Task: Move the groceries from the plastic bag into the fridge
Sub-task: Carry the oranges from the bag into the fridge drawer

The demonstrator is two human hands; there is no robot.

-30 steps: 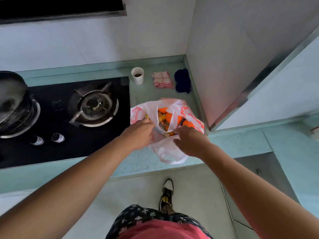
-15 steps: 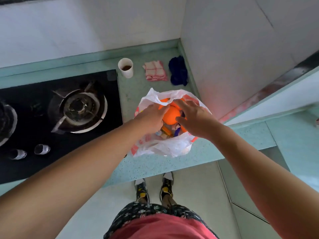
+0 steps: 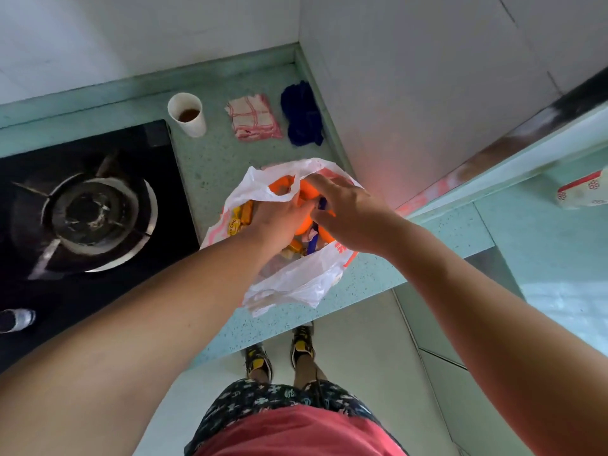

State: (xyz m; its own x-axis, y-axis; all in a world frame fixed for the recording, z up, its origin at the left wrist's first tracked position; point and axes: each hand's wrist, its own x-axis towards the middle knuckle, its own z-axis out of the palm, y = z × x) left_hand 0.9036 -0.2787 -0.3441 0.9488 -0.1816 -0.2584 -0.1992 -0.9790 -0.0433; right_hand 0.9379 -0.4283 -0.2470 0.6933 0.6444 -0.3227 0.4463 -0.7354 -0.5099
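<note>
Reaching into the plastic bag [image 3: 289,278] with both hands, head view. The bag sat on the bench [image 3: 210,166], close to its front edge, mouth open upward. Left hand [image 3: 276,215] lay inside the mouth over an orange [image 3: 304,192]; its fingers [image 3: 289,195] were curled down among the contents, but whether they had closed on anything could not be told. Right hand [image 3: 348,215] hovered over the same fruit, fingers spread wide, a dark blue item [image 3: 321,203] showing between them; no firm hold visible. Yellow packets [image 3: 241,217] lay at the left of the bag's mouth.

Risks, as judged:
- Bag was thin and slack, near the bench edge; a pull on one item could drag the whole bag toward the floor.
- Oranges are round; lifting one could loosen the others and roll them out of the open mouth.
- Two hands crowded in one opening could snag the plastic and tear it.
- A paper cup [image 3: 187,114] with dark liquid stood behind the bag, well apart; a wide swing could tip it.

Surface and room: bench was pale green, speckled, hard, set in a corner of white walls. A black gas hob [image 3: 88,209] sat to the left, burner unlit as far as visible. A pink checked cloth [image 3: 255,118] and a blue cloth [image 3: 302,115] lay at the back. The fridge was not identifiable in view.
</note>
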